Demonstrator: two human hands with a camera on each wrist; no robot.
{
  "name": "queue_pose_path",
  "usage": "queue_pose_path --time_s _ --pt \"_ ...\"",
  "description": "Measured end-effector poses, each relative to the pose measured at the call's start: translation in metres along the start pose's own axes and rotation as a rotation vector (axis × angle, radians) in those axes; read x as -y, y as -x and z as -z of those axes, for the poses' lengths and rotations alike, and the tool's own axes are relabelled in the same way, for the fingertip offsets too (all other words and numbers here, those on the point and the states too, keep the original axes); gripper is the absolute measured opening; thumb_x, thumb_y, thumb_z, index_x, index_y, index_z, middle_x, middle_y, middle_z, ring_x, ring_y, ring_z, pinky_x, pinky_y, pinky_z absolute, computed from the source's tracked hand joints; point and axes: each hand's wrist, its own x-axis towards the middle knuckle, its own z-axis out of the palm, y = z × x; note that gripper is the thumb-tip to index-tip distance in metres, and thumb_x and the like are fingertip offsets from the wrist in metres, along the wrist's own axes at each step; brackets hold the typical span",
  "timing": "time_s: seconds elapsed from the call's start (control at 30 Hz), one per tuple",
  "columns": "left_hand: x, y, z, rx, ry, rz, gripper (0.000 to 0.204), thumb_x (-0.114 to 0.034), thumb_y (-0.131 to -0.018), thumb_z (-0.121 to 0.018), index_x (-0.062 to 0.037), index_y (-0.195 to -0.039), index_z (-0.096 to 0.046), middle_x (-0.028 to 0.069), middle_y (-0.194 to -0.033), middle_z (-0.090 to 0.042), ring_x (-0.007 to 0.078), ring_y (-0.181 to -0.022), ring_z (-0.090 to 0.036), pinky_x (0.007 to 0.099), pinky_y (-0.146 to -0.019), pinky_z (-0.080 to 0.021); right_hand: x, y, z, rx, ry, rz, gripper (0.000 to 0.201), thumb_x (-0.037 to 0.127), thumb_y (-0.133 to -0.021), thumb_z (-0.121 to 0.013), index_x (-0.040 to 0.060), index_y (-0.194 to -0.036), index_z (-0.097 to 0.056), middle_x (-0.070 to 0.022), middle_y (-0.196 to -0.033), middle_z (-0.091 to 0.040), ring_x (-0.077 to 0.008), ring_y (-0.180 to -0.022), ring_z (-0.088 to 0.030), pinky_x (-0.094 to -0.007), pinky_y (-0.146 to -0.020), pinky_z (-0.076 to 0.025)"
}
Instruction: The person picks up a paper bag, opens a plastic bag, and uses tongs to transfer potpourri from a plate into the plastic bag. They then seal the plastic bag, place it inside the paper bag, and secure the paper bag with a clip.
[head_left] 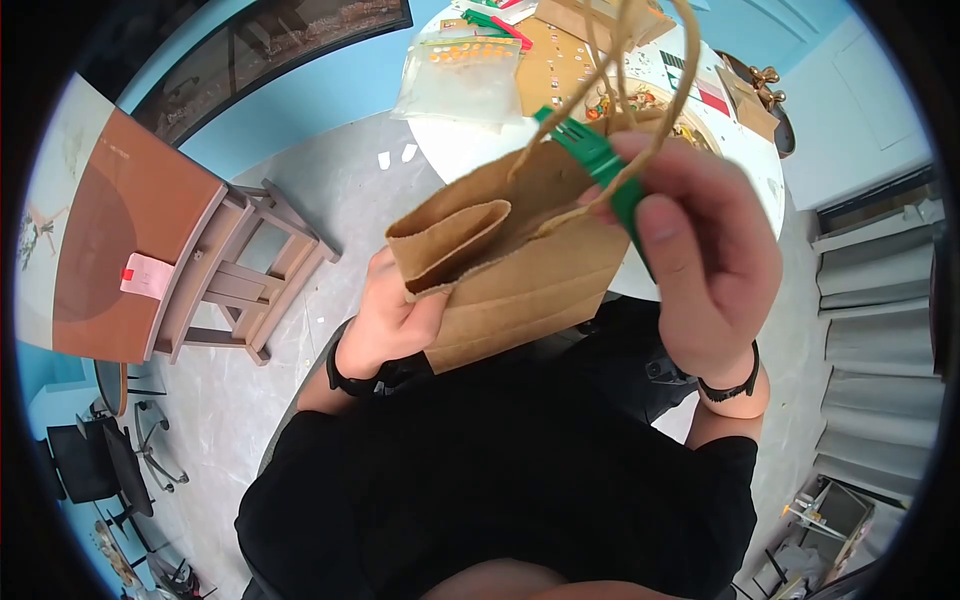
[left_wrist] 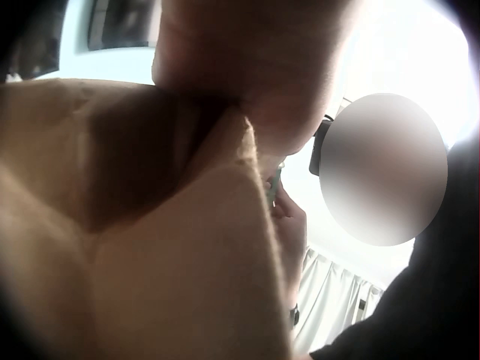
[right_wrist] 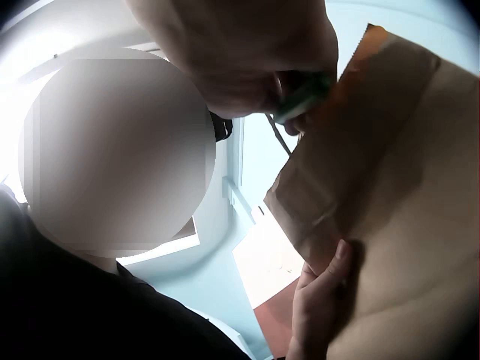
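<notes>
The left hand gripped the bag by its folded end above the lap, the right hand pinched the clip near its mouth, and I judged the bag light and crushable, best held along that doubled edge.

I can't read a single word or number from here, neither on the bag nor on the green tool. Over on the left, the pink note on the brown table carries a red patch, but any writing is too small to make out. On the far side, the pouch shows orange dots, the brown sheet small marks, and the striped card farther right gives me nothing legible either.
</notes>
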Motion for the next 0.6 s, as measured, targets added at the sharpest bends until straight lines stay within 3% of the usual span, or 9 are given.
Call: queue_pose_path --time_s 0.03,0.17,0.4,0.5,0.57,0.6 --pt "-0.001 0.001 0.000 -0.003 0.012 0.050 0.030 0.010 -0.088 -0.060 0.0020 -0.115 -0.069 0.0184 -0.118 -0.071 0.0367 -0.103 -0.069 0.0367 -0.089 -0.053 0.000 0.000 0.004 0.041 0.103 0.024 0.030 0.008 -0.103 -0.058 -0.0042 -0.131 -0.058 -0.0135 -0.109 -0.070 -0.0209 -0.097 -0.066 -0.0339 -0.089 -0.052" --pt "-0.008 -0.013 -0.010 -0.057 0.045 -0.036 0.020 0.007 -0.093 -0.063 0.0016 -0.111 -0.070 0.0160 -0.108 -0.073 0.0327 -0.093 -0.070 0.0349 -0.084 -0.053 -0.004 -0.004 0.013 0.088 0.442 0.157 0.030 0.001 -0.091 -0.069 0.0005 -0.120 -0.068 -0.0109 -0.108 -0.071 -0.0236 -0.101 -0.065 -0.0343 -0.090 -0.051" --pt "-0.008 -0.011 -0.007 -0.003 0.128 0.053 0.019 0.005 -0.094 -0.066 0.0015 -0.111 -0.070 0.0158 -0.109 -0.074 0.0316 -0.096 -0.071 0.0358 -0.085 -0.053 -0.003 -0.014 0.025 0.113 0.634 0.221 0.043 0.004 -0.073 -0.083 0.0090 -0.115 -0.073 -0.0070 -0.110 -0.070 -0.0248 -0.104 -0.062 -0.0330 -0.086 -0.050" --pt "-0.007 -0.012 -0.006 -0.004 0.185 0.061 0.018 0.004 -0.094 -0.067 0.0022 -0.111 -0.070 0.0158 -0.110 -0.073 0.0311 -0.097 -0.070 0.0365 -0.086 -0.053 -0.011 -0.027 0.038 0.225 0.554 0.188 0.049 0.005 -0.071 -0.085 0.0087 -0.118 -0.072 -0.0059 -0.114 -0.069 -0.0232 -0.107 -0.061 -0.0318 -0.085 -0.051" --pt "-0.008 -0.013 -0.005 0.012 0.187 0.055 0.018 0.004 -0.094 -0.068 0.0027 -0.111 -0.070 0.0161 -0.111 -0.073 0.0316 -0.099 -0.070 0.0370 -0.087 -0.053 -0.010 -0.030 0.042 0.336 0.442 -0.003 0.052 0.006 -0.071 -0.086 0.0069 -0.121 -0.071 -0.0047 -0.115 -0.067 -0.0219 -0.109 -0.061 -0.0319 -0.086 -0.054" --pt "-0.007 -0.013 -0.004 0.021 0.189 0.054 0.018 0.004 -0.093 -0.068 0.0029 -0.111 -0.070 0.0163 -0.112 -0.073 0.0319 -0.099 -0.070 0.0372 -0.088 -0.052 -0.012 -0.030 0.041 0.341 0.401 -0.008 0.052 0.006 -0.071 -0.086 0.0064 -0.120 -0.070 -0.0045 -0.114 -0.067 -0.0218 -0.110 -0.061 -0.0322 -0.086 -0.054"
